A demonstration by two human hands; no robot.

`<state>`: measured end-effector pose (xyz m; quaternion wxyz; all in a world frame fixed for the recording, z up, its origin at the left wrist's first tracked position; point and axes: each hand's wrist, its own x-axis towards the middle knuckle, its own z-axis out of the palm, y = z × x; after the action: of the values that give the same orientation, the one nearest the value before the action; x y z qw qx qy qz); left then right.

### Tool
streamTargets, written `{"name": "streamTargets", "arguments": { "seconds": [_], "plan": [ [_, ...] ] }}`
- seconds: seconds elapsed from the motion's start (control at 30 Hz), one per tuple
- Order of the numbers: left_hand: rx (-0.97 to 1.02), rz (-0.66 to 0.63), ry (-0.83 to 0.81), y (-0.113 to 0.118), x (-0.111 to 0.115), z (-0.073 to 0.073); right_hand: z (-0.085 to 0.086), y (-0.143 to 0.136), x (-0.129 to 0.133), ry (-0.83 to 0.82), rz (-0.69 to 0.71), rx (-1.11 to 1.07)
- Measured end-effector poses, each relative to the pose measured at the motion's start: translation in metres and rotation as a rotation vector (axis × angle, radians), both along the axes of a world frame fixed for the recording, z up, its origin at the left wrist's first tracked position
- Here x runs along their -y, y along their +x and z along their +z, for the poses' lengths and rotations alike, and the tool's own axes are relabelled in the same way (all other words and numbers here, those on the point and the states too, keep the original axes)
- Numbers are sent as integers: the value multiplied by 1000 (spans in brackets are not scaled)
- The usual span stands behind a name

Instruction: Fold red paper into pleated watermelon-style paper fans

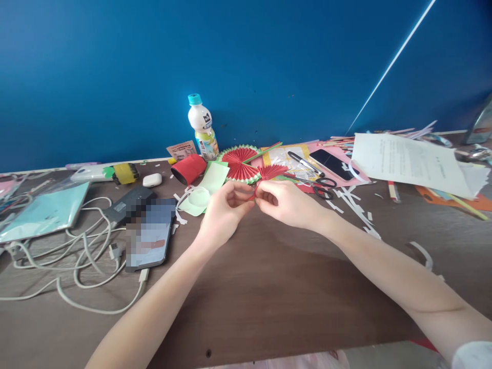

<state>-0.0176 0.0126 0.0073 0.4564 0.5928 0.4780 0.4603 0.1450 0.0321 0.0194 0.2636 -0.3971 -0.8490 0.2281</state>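
Note:
My left hand (226,207) and my right hand (282,202) meet over the middle of the table, thumbs and fingers pinched close together. Between them is red pleated paper (272,171), its folds fanning out behind my right fingers. My fingers hide most of the part they hold. Just beyond lies a round red folded paper fan (239,163) with a green and white zigzag edge, crossed by a green strip. Left of it is light green paper (211,180) with a tape ring (198,197) on it. Black-handled scissors (325,188) lie beyond my right hand.
A bottle with a blue cap (202,125) stands by the blue wall, near a red roll (188,169). On the left are a phone (151,236), white cables (82,261) and an earbud case (152,180). White paper scraps (355,205), a marker (303,163) and a printed sheet (411,163) lie right.

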Motion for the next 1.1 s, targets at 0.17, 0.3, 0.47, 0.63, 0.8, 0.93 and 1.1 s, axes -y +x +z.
{"name": "streamTargets", "arguments": {
  "seconds": [0.17,0.3,0.47,0.63,0.8,0.93,1.1],
  "plan": [
    [-9,25,9,4,3,0,-7,-3,1,45,-41,-4],
    [-2,27,21,5,5,1,-9,-3,1,65,-70,-1],
    [13,41,23,4,5,4,1,2,0,16,23,-59],
    [-11,67,37,5,6,4,2,1,3,17,-3,-37],
    [-95,122,85,9,9,3,-2,-3,6,89,-85,12],
    [-174,146,119,12,12,3,-1,-5,9,99,-136,67],
    [-182,152,114,13,11,1,4,-3,9,9,-104,35]
  ]
}}
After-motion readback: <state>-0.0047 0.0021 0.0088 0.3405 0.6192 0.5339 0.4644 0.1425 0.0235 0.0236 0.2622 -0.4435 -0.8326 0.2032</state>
